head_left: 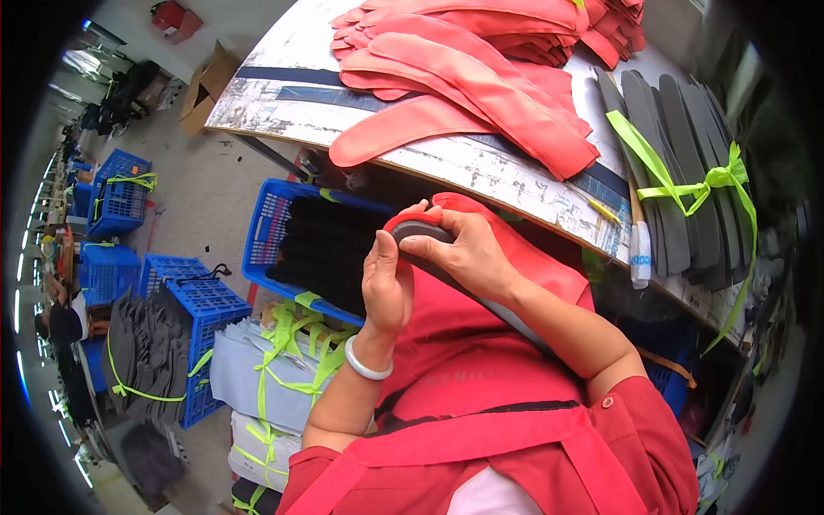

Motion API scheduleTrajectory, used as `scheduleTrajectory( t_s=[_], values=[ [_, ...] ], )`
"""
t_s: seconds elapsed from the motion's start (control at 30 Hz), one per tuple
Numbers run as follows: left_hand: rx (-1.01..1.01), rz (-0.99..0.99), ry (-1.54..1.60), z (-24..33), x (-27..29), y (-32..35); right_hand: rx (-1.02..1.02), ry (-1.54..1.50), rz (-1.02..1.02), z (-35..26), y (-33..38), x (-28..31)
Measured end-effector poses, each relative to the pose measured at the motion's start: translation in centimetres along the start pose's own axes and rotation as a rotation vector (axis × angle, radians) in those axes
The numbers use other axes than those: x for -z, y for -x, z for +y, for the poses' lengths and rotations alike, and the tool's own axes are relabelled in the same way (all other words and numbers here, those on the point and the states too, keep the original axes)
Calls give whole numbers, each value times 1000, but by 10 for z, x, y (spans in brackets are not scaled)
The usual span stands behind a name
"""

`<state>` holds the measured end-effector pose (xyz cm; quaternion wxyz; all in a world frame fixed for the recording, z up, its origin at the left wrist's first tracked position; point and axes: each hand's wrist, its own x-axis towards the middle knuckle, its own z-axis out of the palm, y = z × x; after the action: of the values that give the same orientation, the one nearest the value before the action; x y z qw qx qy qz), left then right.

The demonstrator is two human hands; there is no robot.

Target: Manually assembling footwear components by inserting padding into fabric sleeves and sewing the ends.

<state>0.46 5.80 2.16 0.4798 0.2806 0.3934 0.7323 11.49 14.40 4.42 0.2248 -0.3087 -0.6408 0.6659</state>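
Observation:
My left hand point(386, 283) and my right hand point(459, 249) both grip the tip of a grey insole point(425, 230) that is going into a red fabric cover point(481, 335), held over my lap. The left hand's fingers curl around the red edge at the tip. My right thumb and fingers press on the grey end from the right side. The cover's long body runs down under my right forearm. A white bangle point(365, 367) sits on my left wrist.
A worn white table point(481, 167) ahead carries a pile of finished red covers point(468, 73) and a bundle of grey insoles tied with green ribbon point(687, 172). A blue crate of black insoles point(322, 249) stands below. More blue crates point(193, 300) and tied bundles point(283, 360) lie at left.

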Motion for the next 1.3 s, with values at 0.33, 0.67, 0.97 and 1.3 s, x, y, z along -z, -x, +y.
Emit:
scheduleTrajectory(
  t_s=[0.33,0.67,0.97,1.3],
  values=[
    [648,-213,-85,20,77,-23,-104,121,-105,24,7,-1],
    [600,-213,-14,16,64,-6,-218,134,-200,22,12,-1],
    [734,-215,9,18,64,-3,-182,57,-229,26,17,-8],
    [132,-237,-540,57,17,12,-75,88,114,109,-6,15]
  ],
)
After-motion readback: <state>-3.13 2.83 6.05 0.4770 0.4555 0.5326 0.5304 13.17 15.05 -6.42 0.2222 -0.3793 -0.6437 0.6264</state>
